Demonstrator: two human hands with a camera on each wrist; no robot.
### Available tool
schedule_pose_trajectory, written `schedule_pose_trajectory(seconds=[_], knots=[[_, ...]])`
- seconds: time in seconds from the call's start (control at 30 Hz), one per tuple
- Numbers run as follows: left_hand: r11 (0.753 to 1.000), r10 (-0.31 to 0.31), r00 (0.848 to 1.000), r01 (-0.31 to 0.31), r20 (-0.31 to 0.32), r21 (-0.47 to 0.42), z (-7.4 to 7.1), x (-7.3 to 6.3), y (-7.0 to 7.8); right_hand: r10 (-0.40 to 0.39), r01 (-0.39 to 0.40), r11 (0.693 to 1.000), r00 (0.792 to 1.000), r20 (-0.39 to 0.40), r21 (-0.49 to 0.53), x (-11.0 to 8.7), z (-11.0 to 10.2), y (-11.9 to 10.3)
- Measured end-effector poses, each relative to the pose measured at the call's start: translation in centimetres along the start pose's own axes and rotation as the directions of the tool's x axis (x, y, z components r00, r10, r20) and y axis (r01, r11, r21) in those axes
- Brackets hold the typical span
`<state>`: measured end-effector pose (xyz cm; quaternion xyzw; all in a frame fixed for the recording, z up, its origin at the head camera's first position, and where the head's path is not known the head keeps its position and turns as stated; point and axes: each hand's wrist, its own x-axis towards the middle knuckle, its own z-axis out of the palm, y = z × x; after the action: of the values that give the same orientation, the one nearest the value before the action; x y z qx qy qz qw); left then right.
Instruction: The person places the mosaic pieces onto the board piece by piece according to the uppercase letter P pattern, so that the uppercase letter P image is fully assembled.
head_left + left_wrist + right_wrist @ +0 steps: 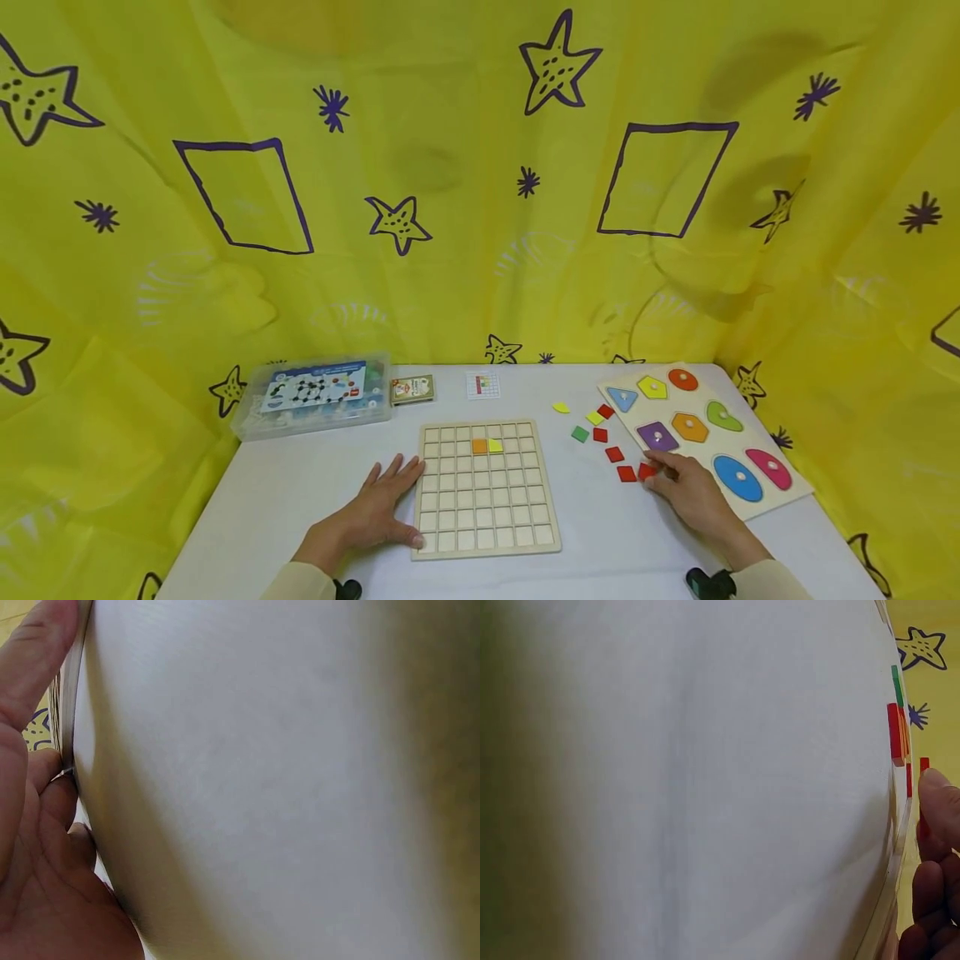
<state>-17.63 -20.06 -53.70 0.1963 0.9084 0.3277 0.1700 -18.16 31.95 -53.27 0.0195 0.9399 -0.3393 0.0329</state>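
A wooden grid board lies on the white table, with an orange tile and a yellow tile side by side in its second row. My left hand rests at the board's left edge, its fingers spread and the thumb touching the lower left corner. Between thumb and fingers, my right hand pinches a red square tile, which stands on edge in the right wrist view. Several loose red tiles lie just left of that hand, with a green tile beyond them.
A shape puzzle board with coloured knobbed pieces sits at the right. At the back are a clear plastic case, a small card box and a pattern card. Yellow curtain surrounds the table.
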Motion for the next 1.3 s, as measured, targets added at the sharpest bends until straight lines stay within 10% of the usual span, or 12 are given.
schedule_pose_trajectory(seconds=[1.3], knots=[[1.000, -0.015, 1.000, 0.015, -0.002, 0.017, 0.06, -0.05, 0.27, -0.117, 0.123, 0.986, 0.991, 0.062, -0.110, 0.26, 0.29, 0.40]])
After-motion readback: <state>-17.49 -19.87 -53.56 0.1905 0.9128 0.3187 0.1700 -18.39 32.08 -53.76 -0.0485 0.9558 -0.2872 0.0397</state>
